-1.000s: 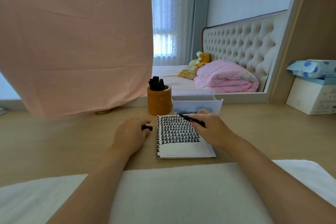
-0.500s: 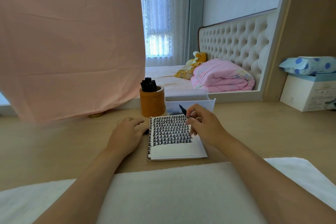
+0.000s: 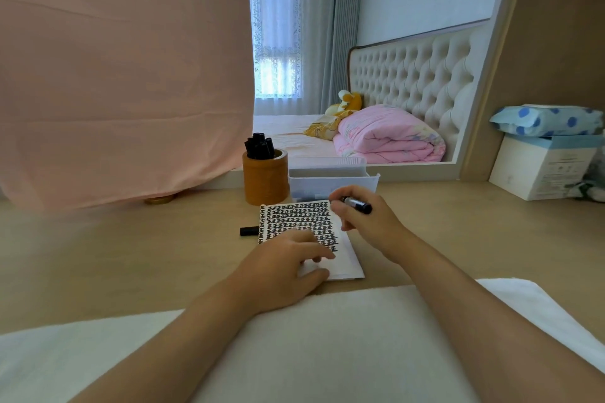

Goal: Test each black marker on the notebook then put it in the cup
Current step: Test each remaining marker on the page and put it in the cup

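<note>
Both forearms are stretched forward from the near edge of the desk (image 3: 131, 265), across a white cloth (image 3: 327, 347) laid along that edge. The left hand (image 3: 284, 268) is laid palm down on the notebook (image 3: 343, 258). Its fingers are loosely spread and pressed on the lower part of the page, and the thumb is set at the notebook's near edge. The right hand (image 3: 370, 226) is raised over the far right corner of the notebook, with its fingers curled round a black marker (image 3: 358, 205). The marker is held almost level, with one end pointed to the right. The other end is hidden behind the fingers, so the tip cannot be seen. The upper page is covered with rows of black marks, and a bare white strip is seen near the bottom.

A short black cap (image 3: 249, 231) is laid on the desk just beside the notebook's left edge, apart from both hands. The brown cup (image 3: 265, 181), filled with black markers (image 3: 259, 147), is stood just beyond the far left corner of the notebook. A pale plastic bin (image 3: 330, 180) is set beside the cup on its right, just behind the right hand.

Bare desk is seen to the left of the cap, and to the right of the right hand as far as a white box (image 3: 540, 173) at the far right corner. A pink sheet (image 3: 124, 75) is hung over the far left.
</note>
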Demonstrator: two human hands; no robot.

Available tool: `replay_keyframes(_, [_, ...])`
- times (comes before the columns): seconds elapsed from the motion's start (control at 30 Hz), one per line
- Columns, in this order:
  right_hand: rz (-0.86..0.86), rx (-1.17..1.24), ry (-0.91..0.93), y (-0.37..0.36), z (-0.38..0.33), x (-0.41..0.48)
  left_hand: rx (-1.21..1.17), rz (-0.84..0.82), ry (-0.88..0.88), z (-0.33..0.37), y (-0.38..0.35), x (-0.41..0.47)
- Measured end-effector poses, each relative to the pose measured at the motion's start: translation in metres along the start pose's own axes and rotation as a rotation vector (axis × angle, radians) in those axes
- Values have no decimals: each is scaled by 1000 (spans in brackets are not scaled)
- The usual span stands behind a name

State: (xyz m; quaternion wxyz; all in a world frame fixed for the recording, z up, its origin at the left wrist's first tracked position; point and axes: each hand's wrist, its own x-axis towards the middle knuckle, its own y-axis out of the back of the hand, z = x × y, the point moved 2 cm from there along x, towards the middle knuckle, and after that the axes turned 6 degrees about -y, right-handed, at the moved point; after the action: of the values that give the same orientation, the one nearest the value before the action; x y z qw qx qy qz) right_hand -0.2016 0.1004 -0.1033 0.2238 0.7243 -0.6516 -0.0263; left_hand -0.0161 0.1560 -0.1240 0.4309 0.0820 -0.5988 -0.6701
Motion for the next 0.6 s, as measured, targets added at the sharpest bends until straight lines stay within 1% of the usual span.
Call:
replay_keyframes(0.07, [12, 81, -37, 2, -4, 0, 20, -7, -17, -2, -2, -1])
replay_keyframes(0.17, [-19, 226, -107, 5, -13, -1, 84, -44, -37, -2, -6, -1])
replay_keyframes(0.2, [-29, 221, -118, 6, -14, -1, 97, -59, -33, -2, -7, -1])
replay_keyframes(0.3, [-21, 105, -137, 6, -8, -4, 104, -81, -21, -3, -7, 0])
replay_keyframes(0.4, [-10, 15, -204, 4, 6, -13, 102, -99, -16, -4, -7, 0])
replay_keyframes(0.5, [-12, 24, -257, 4, 14, -18, 99, -122, 3, -4, -8, 1])
replay_keyframes(0.6, [-10, -21, -240, 7, 16, -20, 96, -138, 24, -4, -8, 1])
